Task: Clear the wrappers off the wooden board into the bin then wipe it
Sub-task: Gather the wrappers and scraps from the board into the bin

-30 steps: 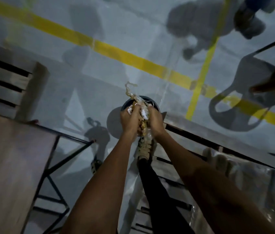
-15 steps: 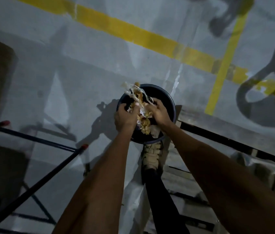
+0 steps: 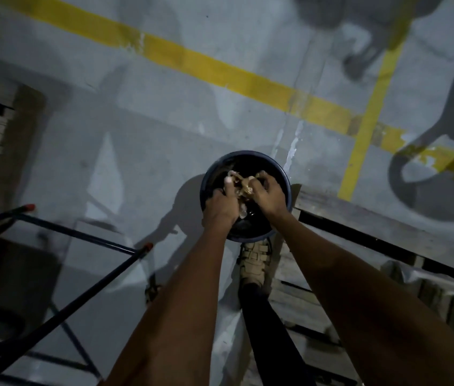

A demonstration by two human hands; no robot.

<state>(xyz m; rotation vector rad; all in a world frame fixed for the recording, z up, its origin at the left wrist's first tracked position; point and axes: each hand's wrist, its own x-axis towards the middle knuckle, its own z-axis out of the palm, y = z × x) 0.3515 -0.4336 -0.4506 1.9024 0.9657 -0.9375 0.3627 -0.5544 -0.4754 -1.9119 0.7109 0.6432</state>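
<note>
A round dark bin [image 3: 281, 168] with a blue rim stands on the grey floor below me. Both my hands reach down into its mouth. My left hand [image 3: 221, 208] and my right hand [image 3: 269, 196] press together around a crumpled bunch of clear and tan wrappers [image 3: 241, 186], which sits low inside the bin between my fingers. The wooden board is out of view.
Blue metal legs with red tips [image 3: 86, 238] cross the lower left. A wooden pallet edge with a black bar [image 3: 359, 235] runs along the right. My shoe [image 3: 253, 263] stands just behind the bin. Yellow floor lines [image 3: 220, 71] cross beyond.
My hands have gone lower with the wrappers, from above the bin down into its mouth. The loose wrapper ends that stuck up are now bunched between my hands. The view tilted further down.
</note>
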